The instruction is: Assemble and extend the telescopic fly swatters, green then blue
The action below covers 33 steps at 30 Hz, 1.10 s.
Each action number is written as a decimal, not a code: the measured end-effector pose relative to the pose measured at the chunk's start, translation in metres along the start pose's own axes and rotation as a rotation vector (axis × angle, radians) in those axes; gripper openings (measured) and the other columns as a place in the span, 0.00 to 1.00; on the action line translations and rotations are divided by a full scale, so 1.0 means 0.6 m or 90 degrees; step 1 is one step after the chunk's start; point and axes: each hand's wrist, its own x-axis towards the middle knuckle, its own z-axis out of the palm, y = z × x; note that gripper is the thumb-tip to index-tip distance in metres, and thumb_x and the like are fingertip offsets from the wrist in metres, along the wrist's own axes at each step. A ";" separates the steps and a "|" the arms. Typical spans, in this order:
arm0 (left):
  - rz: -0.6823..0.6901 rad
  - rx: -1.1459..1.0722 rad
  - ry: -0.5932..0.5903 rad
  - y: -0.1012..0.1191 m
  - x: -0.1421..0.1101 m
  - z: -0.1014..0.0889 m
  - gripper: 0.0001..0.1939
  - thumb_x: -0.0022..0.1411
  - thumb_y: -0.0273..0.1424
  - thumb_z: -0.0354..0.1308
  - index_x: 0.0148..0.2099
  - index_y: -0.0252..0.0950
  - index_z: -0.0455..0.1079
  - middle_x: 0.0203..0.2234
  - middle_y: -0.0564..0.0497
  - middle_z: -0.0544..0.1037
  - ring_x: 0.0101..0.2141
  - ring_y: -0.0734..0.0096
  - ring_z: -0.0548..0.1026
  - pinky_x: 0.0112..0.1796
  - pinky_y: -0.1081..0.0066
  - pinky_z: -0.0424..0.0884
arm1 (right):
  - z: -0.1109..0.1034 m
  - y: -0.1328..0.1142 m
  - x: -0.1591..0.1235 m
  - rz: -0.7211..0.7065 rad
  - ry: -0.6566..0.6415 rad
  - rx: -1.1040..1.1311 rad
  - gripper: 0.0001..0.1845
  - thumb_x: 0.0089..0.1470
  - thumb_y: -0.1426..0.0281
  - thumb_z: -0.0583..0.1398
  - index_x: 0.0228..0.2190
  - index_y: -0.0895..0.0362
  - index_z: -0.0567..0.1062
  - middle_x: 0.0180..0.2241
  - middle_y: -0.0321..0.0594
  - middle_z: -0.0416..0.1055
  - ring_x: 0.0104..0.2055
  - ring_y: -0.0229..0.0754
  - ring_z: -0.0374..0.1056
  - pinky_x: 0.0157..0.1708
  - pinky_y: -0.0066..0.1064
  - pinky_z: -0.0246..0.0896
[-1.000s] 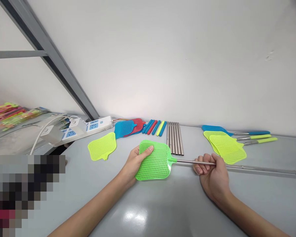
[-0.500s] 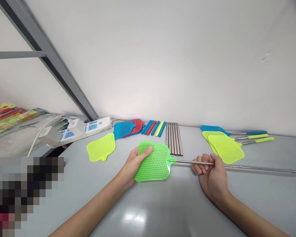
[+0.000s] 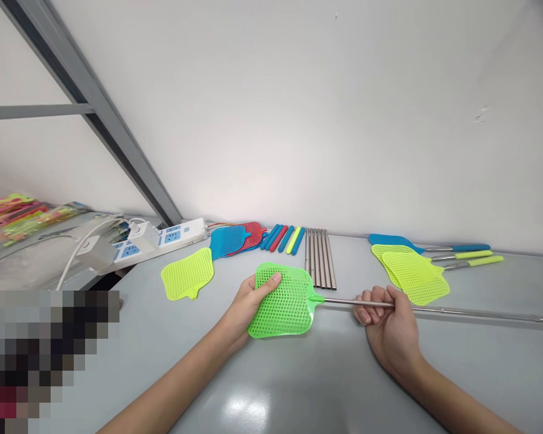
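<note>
A green fly swatter (image 3: 283, 304) is held level over the grey table, its perforated head at the left and its extended telescopic metal rod (image 3: 475, 312) running out of view at the right. My left hand (image 3: 250, 301) grips the head's left edge, thumb on top and fingers behind. Wrapped round the rod, my right hand (image 3: 387, 316) is closed, palm turned up. Behind it lie finished-looking swatters: a blue one (image 3: 391, 241) and yellow ones (image 3: 416, 280) with short metal rods. The green swatter's far end is outside the view.
A loose yellow swatter head (image 3: 187, 274), blue heads (image 3: 226, 241) and a red head (image 3: 254, 232) lie left. Several coloured grips (image 3: 283, 238) and metal rods (image 3: 320, 259) line the wall. A power strip (image 3: 181, 235), cables, bagged goods (image 3: 31, 220) and a metal frame (image 3: 117, 132) stand further left.
The view has shifted slightly, so the scene sits a little lower. Both hands keep the same hold on the green fly swatter.
</note>
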 end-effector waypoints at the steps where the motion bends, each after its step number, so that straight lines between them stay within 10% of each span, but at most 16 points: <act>1: -0.001 0.000 0.001 0.000 0.000 0.000 0.17 0.51 0.37 0.58 0.41 0.32 0.69 0.33 0.43 0.76 0.32 0.63 0.75 0.32 0.69 0.70 | 0.000 0.000 0.000 -0.001 -0.002 -0.001 0.21 0.50 0.64 0.48 0.10 0.57 0.53 0.09 0.31 0.46 0.14 0.33 0.48 0.16 0.27 0.45; 33: -0.040 0.006 0.007 -0.007 -0.004 0.010 0.16 0.53 0.34 0.57 0.44 0.31 0.67 0.36 0.41 0.75 0.34 0.61 0.75 0.35 0.66 0.71 | 0.008 0.006 -0.002 0.005 0.045 0.002 0.23 0.50 0.67 0.48 0.08 0.56 0.52 0.09 0.30 0.43 0.13 0.32 0.44 0.14 0.26 0.44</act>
